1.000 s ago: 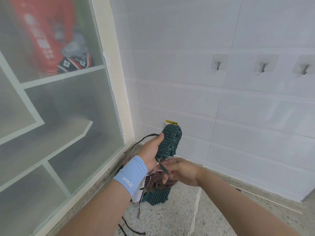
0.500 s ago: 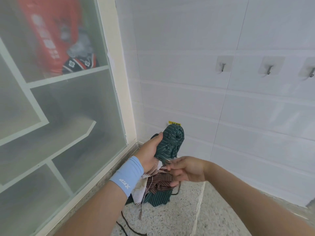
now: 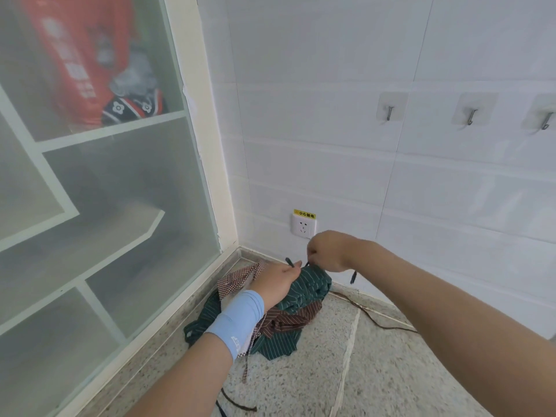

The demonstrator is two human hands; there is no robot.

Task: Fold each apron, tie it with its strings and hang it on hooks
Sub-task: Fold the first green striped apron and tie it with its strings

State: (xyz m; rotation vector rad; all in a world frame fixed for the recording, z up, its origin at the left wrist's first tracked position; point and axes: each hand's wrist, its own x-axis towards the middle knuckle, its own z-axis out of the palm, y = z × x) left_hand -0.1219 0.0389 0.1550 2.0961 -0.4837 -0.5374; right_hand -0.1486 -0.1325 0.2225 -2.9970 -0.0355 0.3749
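Head view showed both hands meeting at the top of a rolled green apron (image 3: 310, 288), which rested on a heap (image 3: 288, 320) of other striped and checked aprons in the corner of the table (image 3: 391, 371). The left hand (image 3: 276, 281), above a blue wristband (image 3: 237, 320), pinched a dark string (image 3: 289, 261) between thumb and fingertips. The right hand (image 3: 326, 251), fingers curled, pinched the same string just above the roll, and a tail (image 3: 352, 278) dangled under its wrist. This looked like the tying step, with the knot not yet drawn tight. Neither hand clamped the roll itself, so a hard tug on the string could have tipped it or let the folds spring open. A slack knot would have slipped once the bundle hung by it. Strings from the heap lay tangled right under the roll, and 1 caught in the knot would have dragged the others up with it. A thin cord (image 3: 376, 317) trailed over the table to the right and could have snagged too. The 3 hooks (image 3: 471, 115) were bare, small and well up the wall, so the knot had to leave a loop to hang by. A socket (image 3: 304, 227) sat just behind the hands.
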